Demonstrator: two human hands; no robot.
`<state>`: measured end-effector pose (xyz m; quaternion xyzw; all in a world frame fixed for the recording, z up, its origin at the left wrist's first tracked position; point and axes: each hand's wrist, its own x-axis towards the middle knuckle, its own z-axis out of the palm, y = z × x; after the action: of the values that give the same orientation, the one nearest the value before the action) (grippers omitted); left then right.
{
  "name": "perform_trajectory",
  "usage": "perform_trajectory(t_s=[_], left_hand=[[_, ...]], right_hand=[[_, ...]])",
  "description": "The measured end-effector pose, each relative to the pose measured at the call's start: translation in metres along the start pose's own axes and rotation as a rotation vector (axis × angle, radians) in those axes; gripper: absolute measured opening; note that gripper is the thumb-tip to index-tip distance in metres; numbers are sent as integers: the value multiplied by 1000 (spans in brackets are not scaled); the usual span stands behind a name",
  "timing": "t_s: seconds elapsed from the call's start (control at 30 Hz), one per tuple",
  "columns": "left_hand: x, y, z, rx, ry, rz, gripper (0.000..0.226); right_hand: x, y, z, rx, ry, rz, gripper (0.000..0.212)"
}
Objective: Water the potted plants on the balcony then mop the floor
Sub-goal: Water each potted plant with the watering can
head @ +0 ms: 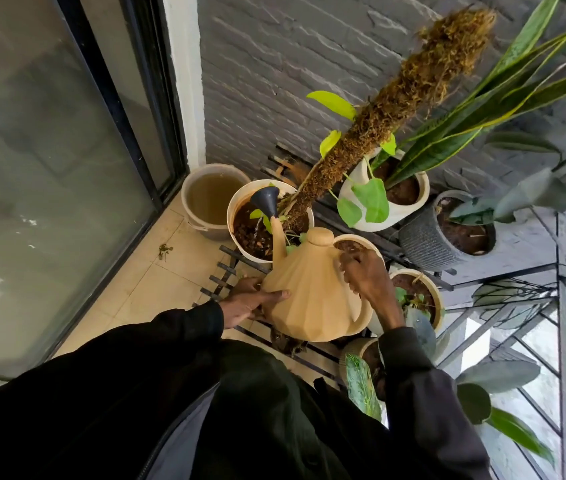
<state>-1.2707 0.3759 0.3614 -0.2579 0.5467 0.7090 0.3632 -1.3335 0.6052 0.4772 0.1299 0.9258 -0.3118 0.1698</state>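
The watering can (309, 299) sits just below the middle of the frame, tipped forward so that its dark spout head (266, 199) hangs over the soil of a white pot (236, 202); a thin trickle of water falls from the spout. The right hand (368, 278) is wrapped around the can's handle. The left hand (254, 301) lies flat against the can's lower side, fingers straight. A moss pole (396, 98) leans up out of that pot toward the upper right. A bucket (188, 188) of murky water stands just left of the pot, beside the glass door (49, 168). More potted plants crowd the right of the frame.
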Motion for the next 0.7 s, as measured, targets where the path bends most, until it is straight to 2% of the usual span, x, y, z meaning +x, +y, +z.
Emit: perform_trajectory(t_s=[0.13,0.33,0.47,0.6,0.7], left_hand=[[-4,-8,15,116,61,65,97],[0,-23,36,189,144,142,127],[-8,-28,59,216,225,190,127],[-17,-36,84,249,295,231,118],[-23,-41,97,275,339,257,116]], right_hand=[[-15,27,11,121,149,27,52],[-27,66,11,278,192,-37,54],[-29,88,4,384,187,-113,50],[-33,116,-1,461,186,-206,72],[-34,134,-4,489,189,-229,74]])
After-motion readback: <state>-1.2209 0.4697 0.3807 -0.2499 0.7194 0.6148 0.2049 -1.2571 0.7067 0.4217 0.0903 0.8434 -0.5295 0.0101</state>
